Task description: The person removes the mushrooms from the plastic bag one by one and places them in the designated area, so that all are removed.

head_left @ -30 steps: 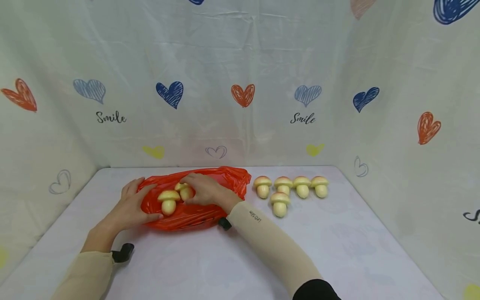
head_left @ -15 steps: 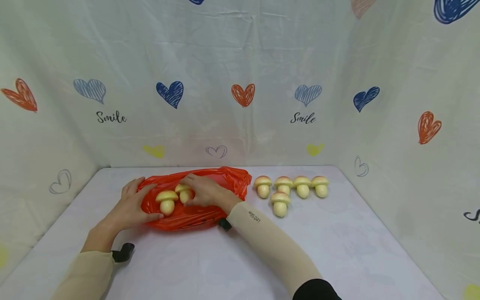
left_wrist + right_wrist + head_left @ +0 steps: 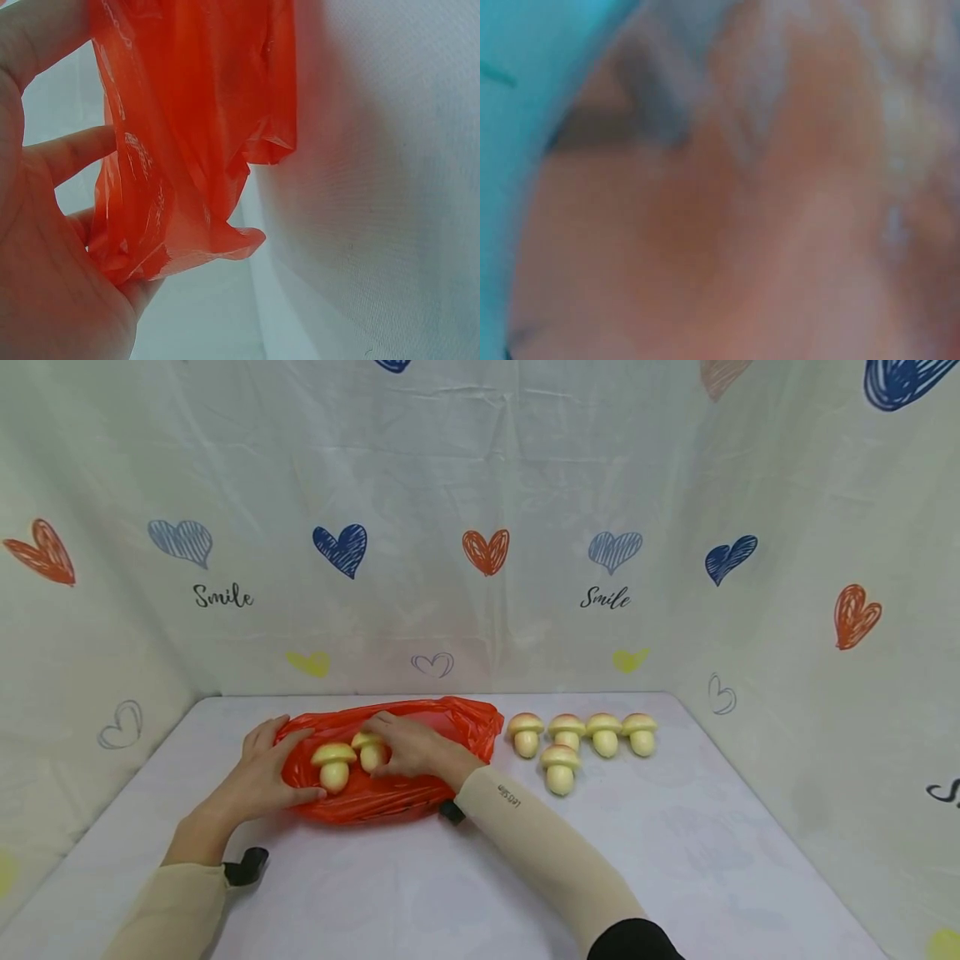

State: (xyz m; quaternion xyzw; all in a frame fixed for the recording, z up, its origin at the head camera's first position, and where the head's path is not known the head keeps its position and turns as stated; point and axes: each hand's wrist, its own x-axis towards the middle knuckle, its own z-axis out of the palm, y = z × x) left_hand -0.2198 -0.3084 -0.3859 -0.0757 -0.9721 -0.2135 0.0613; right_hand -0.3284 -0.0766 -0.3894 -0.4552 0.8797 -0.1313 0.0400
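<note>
A red plastic bag (image 3: 397,789) lies spread on the table, its mouth showing two yellow toy mushrooms. My left hand (image 3: 258,772) grips the bag's left end, with the thumb at the near rim and the fingers at the far side. In the left wrist view, the fingers of the left hand (image 3: 52,247) pass behind the thin red film (image 3: 172,150). My right hand (image 3: 412,745) pinches one toy mushroom (image 3: 371,753) by its right side over the bag. Left of it, another toy mushroom (image 3: 334,768) rests on the red plastic near my left thumb. The right wrist view is blurred.
Several more toy mushrooms stand on the table right of the bag: a back row including one at the right end (image 3: 641,735), and one in front (image 3: 560,770). A white cloth with printed hearts (image 3: 487,468) hangs behind the white table (image 3: 420,893).
The left toy mushroom has shifted slightly left inside the bag's mouth. My right hand and its mushroom have come a little nearer. The left hand keeps its place.
</note>
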